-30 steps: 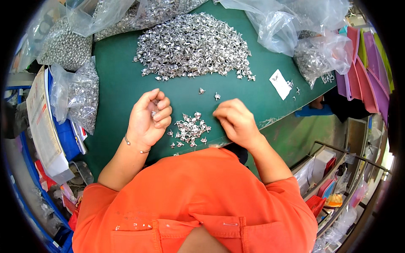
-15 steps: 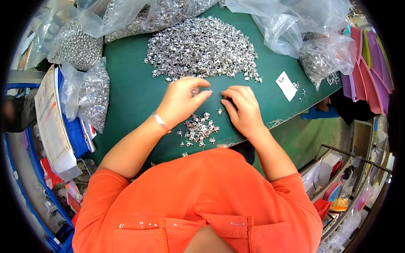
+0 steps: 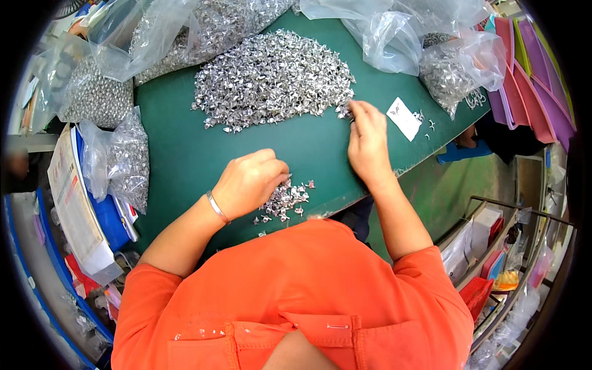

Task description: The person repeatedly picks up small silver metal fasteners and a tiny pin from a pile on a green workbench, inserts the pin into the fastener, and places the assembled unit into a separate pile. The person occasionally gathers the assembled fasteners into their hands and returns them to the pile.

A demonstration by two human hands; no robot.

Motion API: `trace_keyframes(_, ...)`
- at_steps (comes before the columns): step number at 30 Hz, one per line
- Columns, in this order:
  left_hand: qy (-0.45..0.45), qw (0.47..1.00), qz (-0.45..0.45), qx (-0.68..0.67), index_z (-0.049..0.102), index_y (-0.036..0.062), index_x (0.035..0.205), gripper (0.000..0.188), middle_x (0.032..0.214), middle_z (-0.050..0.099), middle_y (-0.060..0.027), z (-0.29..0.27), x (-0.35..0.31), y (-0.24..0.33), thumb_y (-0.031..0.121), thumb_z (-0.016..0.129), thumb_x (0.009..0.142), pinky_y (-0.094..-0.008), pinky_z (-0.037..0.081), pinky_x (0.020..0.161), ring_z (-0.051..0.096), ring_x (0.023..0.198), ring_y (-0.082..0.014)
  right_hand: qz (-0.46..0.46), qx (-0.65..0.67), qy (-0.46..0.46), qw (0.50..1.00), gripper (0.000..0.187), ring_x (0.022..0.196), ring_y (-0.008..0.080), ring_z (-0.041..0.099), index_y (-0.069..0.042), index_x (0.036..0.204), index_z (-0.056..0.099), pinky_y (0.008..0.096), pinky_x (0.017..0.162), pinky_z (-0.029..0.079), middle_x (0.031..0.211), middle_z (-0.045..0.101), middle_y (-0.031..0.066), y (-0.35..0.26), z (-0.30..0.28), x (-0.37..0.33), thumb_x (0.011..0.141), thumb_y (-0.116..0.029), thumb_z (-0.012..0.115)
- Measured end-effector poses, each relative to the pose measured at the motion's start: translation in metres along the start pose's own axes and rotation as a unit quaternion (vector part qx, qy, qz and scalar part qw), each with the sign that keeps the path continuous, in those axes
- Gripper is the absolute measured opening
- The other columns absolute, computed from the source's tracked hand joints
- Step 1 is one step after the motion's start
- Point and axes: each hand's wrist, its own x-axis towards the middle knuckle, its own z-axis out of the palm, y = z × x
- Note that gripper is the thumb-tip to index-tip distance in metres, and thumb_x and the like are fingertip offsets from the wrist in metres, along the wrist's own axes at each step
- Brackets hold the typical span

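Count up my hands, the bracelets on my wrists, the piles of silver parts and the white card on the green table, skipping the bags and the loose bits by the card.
Left hand and right hand: 2
Silver bracelet: 1
Large pile and small pile: 2
White card: 1
Total: 6

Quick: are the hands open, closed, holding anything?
Left hand: curled at the small pile; grip can't be told.
Right hand: bent at the large heap; grip unclear.
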Motion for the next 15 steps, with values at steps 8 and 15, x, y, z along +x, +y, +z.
trace_keyframes(8,0.018,0.989,-0.102,-0.109,0.075,0.0026,0.093,0.007,0.072,0.061,-0.0078,-0.015,-0.014,-0.004,0.007,0.073,0.088,-0.0308,0.046,0.058,0.059,0.063,-0.0186,0.062,0.175,0.005,0.983,0.019,0.093,0.0281,0.068,0.002,0.107,0.067,0.0334,0.082,0.054,0.103,0.067,0.0164,-0.018,-0.013,-0.002,0.090,0.007,0.059)
trace_keyframes(15,0.034,0.977,-0.155,-0.140,0.075,0.0024,0.094,0.008,0.072,0.060,-0.0065,-0.014,-0.006,0.004,0.007,0.073,0.089,-0.0290,0.044,0.057,0.055,0.062,-0.0147,-0.038,0.152,-0.049,0.987,0.018,0.090,0.0305,0.064,-0.004,0.092,0.067,0.0377,0.078,0.052,0.097,0.068,0.0103,-0.027,0.000,-0.014,0.077,0.006,0.071)
